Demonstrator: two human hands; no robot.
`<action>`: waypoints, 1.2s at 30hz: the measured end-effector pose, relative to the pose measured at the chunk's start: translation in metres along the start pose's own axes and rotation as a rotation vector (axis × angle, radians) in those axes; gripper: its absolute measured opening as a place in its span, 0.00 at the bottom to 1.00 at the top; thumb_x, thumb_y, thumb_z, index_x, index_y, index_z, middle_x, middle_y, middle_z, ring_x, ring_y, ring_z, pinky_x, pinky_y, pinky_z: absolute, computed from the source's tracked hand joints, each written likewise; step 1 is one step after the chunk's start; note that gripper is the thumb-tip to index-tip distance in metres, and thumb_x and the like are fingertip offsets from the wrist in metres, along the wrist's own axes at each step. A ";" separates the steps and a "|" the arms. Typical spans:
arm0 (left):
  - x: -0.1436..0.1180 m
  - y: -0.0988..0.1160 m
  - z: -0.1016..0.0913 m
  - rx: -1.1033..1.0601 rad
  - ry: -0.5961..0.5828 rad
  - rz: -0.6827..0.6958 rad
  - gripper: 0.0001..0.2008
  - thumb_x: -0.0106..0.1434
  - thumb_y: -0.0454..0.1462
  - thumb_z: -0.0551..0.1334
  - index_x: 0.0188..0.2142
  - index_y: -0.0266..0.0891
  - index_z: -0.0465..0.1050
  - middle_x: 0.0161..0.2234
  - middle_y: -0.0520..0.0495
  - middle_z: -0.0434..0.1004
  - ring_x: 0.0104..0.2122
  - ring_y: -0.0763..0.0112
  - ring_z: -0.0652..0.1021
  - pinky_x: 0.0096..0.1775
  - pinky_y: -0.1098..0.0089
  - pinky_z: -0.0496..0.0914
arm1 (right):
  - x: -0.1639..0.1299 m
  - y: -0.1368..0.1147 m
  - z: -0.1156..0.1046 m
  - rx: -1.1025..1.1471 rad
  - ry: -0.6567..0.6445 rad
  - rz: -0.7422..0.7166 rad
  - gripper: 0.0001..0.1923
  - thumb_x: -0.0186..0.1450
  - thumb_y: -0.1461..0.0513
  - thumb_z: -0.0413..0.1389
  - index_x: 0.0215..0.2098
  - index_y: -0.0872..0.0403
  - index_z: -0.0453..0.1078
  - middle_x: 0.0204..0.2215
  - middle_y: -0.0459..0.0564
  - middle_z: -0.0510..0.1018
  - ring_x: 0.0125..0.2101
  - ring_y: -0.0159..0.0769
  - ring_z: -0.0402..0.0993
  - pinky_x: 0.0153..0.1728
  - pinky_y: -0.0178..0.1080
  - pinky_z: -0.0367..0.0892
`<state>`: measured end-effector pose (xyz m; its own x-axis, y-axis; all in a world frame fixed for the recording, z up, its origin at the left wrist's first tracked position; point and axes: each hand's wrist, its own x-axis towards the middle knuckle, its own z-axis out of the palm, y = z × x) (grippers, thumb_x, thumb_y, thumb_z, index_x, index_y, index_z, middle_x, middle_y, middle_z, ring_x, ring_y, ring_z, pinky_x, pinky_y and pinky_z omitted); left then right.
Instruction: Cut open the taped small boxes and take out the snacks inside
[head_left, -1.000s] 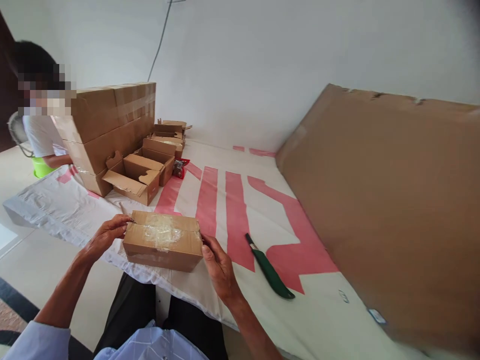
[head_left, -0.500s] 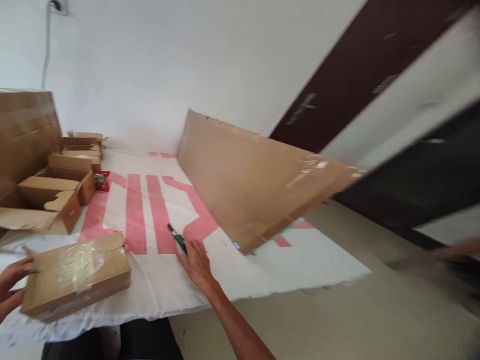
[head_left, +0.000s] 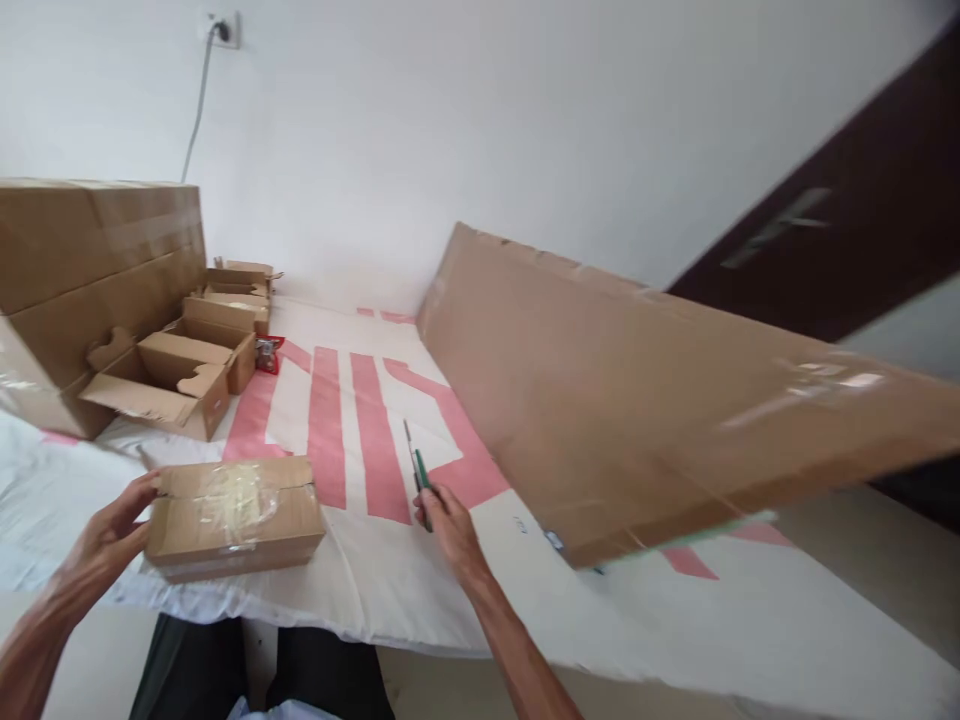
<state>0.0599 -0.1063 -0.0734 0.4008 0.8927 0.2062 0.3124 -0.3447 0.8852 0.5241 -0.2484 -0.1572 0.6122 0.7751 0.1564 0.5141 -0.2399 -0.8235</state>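
A: What has changed in the last second?

B: The right hand [head_left: 450, 520] has left the taped box [head_left: 236, 512] and gone over to the green-handled knife [head_left: 418, 478] on the white sheet with red stripes [head_left: 352, 420]. A second ago both hands framed the box and the knife lay untouched to the right.

A: Is the knife gripped?

B: The fingers [head_left: 433, 500] are curled over the handle and the blade sticks out beyond them, so it looks like a closed grip, with the knife low over the sheet or just lifting off it. Motion blur keeps that from being certain.

A: And the left hand [head_left: 112, 530]?

B: It stays at the box's left end, fingers curved against the side, steadying rather than clamping. The box rests flat on the sheet near the person's lap, clear tape across its lid.

A: What else is around?

B: Several open small cartons [head_left: 172, 375] sit in front of a large brown carton [head_left: 90, 270] at the left, and a long flat cardboard panel [head_left: 637, 400] leans across the right. The picked-up knife suggests that the tape on the box is about to be dealt with.
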 end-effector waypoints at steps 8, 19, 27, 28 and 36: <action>-0.012 0.025 0.015 -0.304 -0.075 -0.082 0.21 0.63 0.46 0.73 0.54 0.44 0.84 0.68 0.40 0.71 0.66 0.46 0.71 0.54 0.61 0.79 | -0.030 -0.104 0.001 0.515 -0.459 -0.023 0.25 0.67 0.39 0.60 0.36 0.52 0.73 0.29 0.46 0.73 0.20 0.29 0.61 0.21 0.36 0.62; -0.016 0.020 0.019 -0.350 -0.061 -0.105 0.21 0.56 0.34 0.70 0.50 0.42 0.84 0.68 0.41 0.69 0.65 0.46 0.72 0.48 0.65 0.78 | -0.052 -0.168 0.022 0.229 -0.753 -0.225 0.30 0.72 0.40 0.53 0.52 0.53 0.81 0.18 0.40 0.59 0.25 0.36 0.64 0.46 0.46 0.75; -0.019 0.015 0.024 -0.409 -0.024 -0.106 0.22 0.55 0.33 0.70 0.51 0.40 0.83 0.66 0.40 0.71 0.61 0.48 0.75 0.47 0.65 0.79 | -0.054 -0.199 0.025 0.137 -0.739 -0.378 0.25 0.73 0.45 0.52 0.47 0.52 0.82 0.33 0.50 0.81 0.34 0.41 0.77 0.39 0.41 0.73; -0.021 0.015 0.025 -0.415 -0.017 -0.109 0.22 0.55 0.33 0.69 0.51 0.41 0.83 0.67 0.41 0.70 0.61 0.49 0.76 0.47 0.65 0.79 | -0.054 -0.199 0.027 0.133 -0.729 -0.392 0.25 0.73 0.45 0.52 0.47 0.53 0.82 0.34 0.50 0.82 0.35 0.41 0.78 0.39 0.41 0.74; -0.045 0.015 0.041 -0.337 0.184 -0.105 0.23 0.57 0.30 0.66 0.53 0.45 0.81 0.68 0.45 0.69 0.66 0.52 0.71 0.55 0.63 0.77 | -0.041 -0.182 0.049 0.218 -0.637 -0.366 0.25 0.70 0.43 0.55 0.47 0.53 0.82 0.38 0.53 0.86 0.38 0.46 0.82 0.41 0.43 0.76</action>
<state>0.0823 -0.1633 -0.0870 0.2114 0.9656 0.1515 0.0312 -0.1616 0.9864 0.3758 -0.2082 -0.0402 -0.0725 0.9860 0.1498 0.4468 0.1664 -0.8790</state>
